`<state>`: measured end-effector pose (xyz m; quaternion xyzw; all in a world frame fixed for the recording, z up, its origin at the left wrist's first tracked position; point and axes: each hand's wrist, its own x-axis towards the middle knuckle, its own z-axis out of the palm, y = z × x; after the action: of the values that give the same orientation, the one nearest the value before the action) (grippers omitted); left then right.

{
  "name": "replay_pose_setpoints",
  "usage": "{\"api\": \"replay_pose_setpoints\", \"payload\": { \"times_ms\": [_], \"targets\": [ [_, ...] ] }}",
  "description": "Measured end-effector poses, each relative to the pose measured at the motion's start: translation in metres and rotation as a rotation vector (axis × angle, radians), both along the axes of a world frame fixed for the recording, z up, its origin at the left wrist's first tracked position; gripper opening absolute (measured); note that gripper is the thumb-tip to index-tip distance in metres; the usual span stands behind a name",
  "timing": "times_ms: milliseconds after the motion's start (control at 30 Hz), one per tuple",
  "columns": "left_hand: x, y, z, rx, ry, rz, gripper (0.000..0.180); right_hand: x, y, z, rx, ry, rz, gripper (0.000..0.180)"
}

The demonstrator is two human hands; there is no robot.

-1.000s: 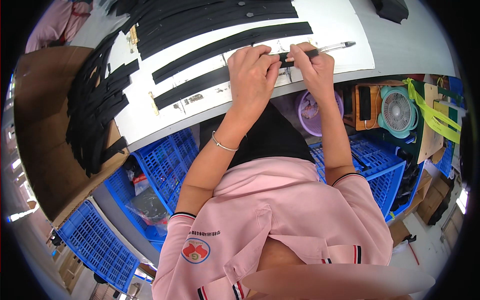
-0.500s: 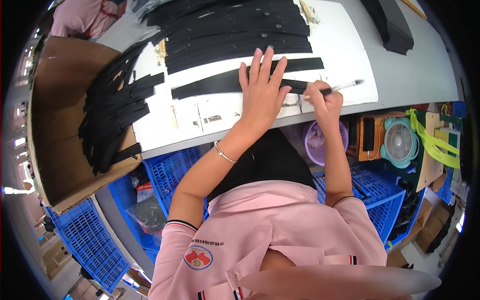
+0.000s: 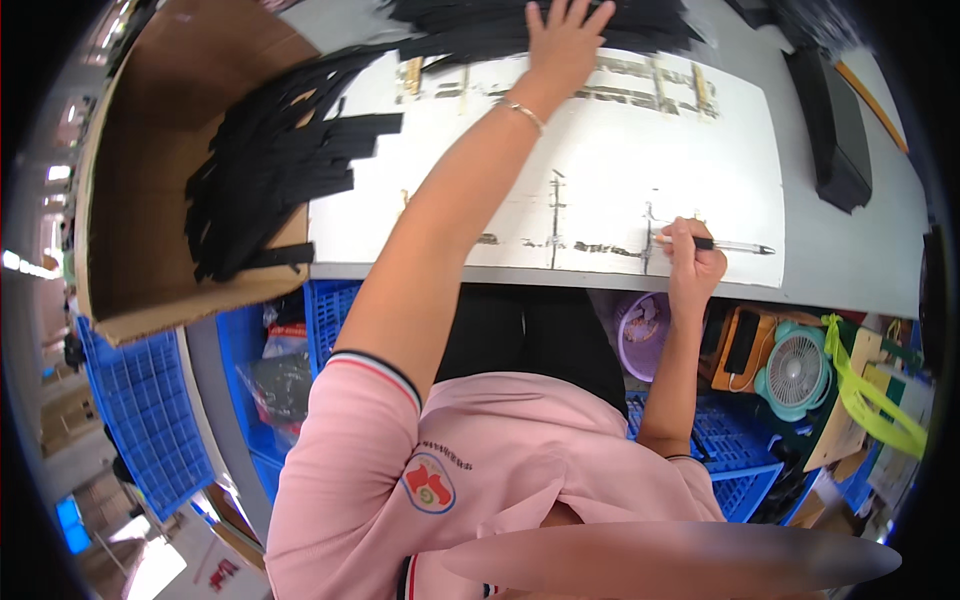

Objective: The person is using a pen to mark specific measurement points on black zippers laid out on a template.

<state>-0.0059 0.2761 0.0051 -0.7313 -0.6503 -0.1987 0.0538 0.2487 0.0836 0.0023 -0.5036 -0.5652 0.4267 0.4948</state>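
Head view: the left hand (image 3: 562,40) is stretched far across the white work board (image 3: 620,170), fingers spread wide and laid flat on the far stack of long black flat strips (image 3: 560,25) at the table's far edge. Those strips run left to right, long axis across the reach, so the palm lies square over them. The left hand is plainly the nearer one to the stack; the right is well apart from it, down at the near edge.

The right hand (image 3: 690,262) sits at the near right of the board, fingers curled and pinching a slim silver pen (image 3: 735,246). The pen lies nearly level, its free end poking out to the right past the knuckles.

More black strips fan out of the brown cardboard box (image 3: 150,200) on the left, spilling onto the board's left edge. A long black bar-shaped block (image 3: 835,130) rests on the grey table at the right. Under the table: blue plastic crates (image 3: 150,420), a lilac plastic tub (image 3: 645,335) just below the right wrist, and a small teal desk fan (image 3: 795,375) further right
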Motion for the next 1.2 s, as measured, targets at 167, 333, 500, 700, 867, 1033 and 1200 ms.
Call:
{"api": "replay_pose_setpoints", "payload": {
  "times_ms": [167,333,500,700,867,1033,1200],
  "targets": [
    [-0.02,-0.003,-0.045,0.248,-0.158,-0.11,0.055,-0.005,0.006,-0.001,0.006,-0.032,-0.001,0.025],
    [-0.042,-0.098,-0.03,0.084,-0.199,-0.051,0.063,0.004,0.004,-0.008,0.017,-0.034,-0.052,0.026],
    [-0.172,-0.183,-0.012,-0.023,0.006,0.284,0.059,0.001,0.007,-0.007,0.027,-0.032,-0.044,0.025],
    [-0.27,-0.243,-0.003,0.005,-0.096,0.643,0.071,-0.001,0.008,-0.007,0.03,-0.094,-0.023,0.024],
    [-0.235,-0.27,-0.009,0.128,0.017,0.704,0.067,-0.003,0.009,-0.007,0.013,-0.112,-0.032,0.024],
    [-0.202,-0.309,-0.007,0.123,-0.02,0.693,0.062,-0.001,0.008,-0.008,0.009,-0.183,-0.046,0.024],
    [-0.202,-0.312,0.001,0.079,-0.223,0.552,0.059,-0.001,0.01,-0.007,0.022,-0.188,-0.033,0.023]
  ]
}}
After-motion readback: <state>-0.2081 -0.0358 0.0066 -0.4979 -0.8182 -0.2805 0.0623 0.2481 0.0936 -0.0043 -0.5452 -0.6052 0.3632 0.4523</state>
